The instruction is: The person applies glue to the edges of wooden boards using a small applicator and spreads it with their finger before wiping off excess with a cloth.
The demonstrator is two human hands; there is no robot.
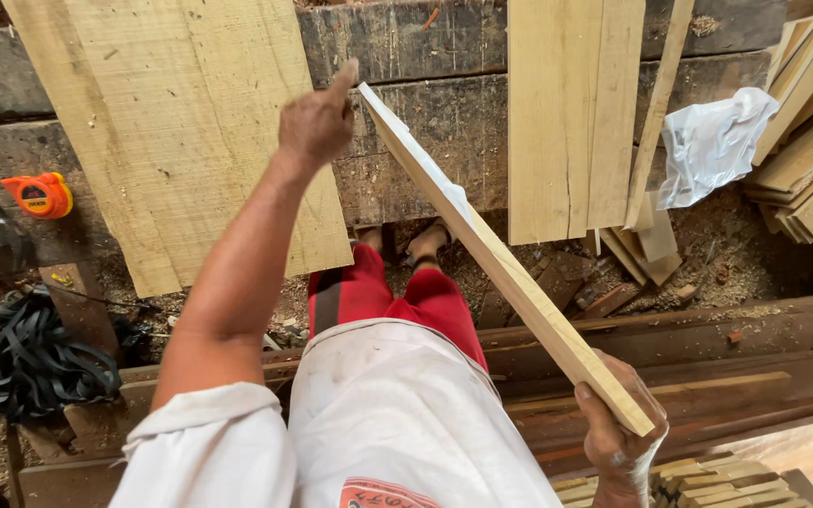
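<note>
Mid-inspection, by the look of it: thin wooden board (pixel 501 268) held up on edge, sloping from right hand (pixel 621 435), clamped round near end, to left hand (pixel 317 120), loosely curled w/ fingers at far tip. Pale, straight-grained, clean-cut, one face lighter near far end. Not yet set w/ other planks (pixel 571 113) on bench opp.
</note>
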